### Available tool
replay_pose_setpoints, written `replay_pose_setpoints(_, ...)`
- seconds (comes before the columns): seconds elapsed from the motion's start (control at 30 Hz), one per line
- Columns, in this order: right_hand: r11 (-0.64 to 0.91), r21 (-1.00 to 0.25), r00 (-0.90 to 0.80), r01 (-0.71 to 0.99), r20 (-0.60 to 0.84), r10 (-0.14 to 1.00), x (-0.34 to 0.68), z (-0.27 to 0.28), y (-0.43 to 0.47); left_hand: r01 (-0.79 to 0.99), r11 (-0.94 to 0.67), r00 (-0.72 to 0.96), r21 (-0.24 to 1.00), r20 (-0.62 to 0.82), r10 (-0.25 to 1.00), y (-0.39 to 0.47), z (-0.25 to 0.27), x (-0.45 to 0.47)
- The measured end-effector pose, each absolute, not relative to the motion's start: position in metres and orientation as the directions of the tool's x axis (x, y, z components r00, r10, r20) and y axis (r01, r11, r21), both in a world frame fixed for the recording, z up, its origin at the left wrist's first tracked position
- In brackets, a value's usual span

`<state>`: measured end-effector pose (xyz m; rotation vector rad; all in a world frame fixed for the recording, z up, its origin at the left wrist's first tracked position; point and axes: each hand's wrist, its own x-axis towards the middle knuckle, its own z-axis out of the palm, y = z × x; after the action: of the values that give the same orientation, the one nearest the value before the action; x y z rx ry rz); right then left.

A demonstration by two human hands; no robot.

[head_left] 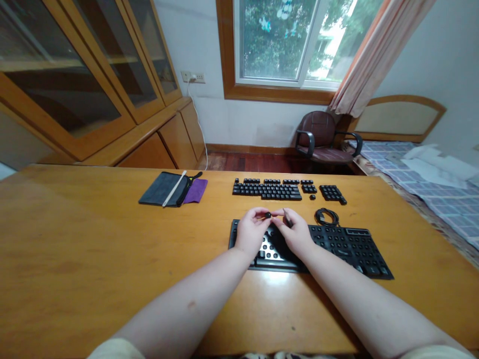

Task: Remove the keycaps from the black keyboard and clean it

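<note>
My left hand pinches a small black keycap between thumb and fingers, above the keyboard base. Close beside it, my right hand grips a short, slim, dark tool with a lighter tip; its exact kind is too small to tell. The right fingertips meet the left ones near the keycap. Beneath both hands lies the black base, stripped of most caps, with round key posts showing. Parts of it are hidden by my hands and forearms. Loose black keycaps lie in keyboard-like rows beyond it.
A coiled black cable rests behind the base. To the left, a dark grey zip pouch carries a white stick, with a purple cloth at its side. Beyond the wooden desk stands a chair.
</note>
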<state>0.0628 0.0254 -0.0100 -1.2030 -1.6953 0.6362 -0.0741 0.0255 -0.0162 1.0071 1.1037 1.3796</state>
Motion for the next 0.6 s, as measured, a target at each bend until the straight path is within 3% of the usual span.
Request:
replay_pose_setpoints(0.1, 0.354, -0.814, -0.091, 0.460, 0.353, 0.931, 0.0616, -0.0080, 0.0256, -0.209, -0.003, -0.119, 0.978, -0.022, 0.993, 0.0274, -0.0155, -0.0747)
replay_pose_setpoints(0.3, 0.292, -0.836, -0.008, 0.465, 0.326, 0.945, 0.0623, -0.0047, 0.0266, -0.210, 0.031, -0.018, 0.977, -0.036, 0.999, 0.0259, -0.0130, -0.0732)
replay_pose_setpoints(0.6, 0.349, -0.804, -0.078, 0.481, 0.358, 0.931, 0.0625, -0.0099, 0.0282, -0.183, -0.018, -0.017, 0.983, 0.015, 1.000, 0.0249, -0.0182, -0.0728)
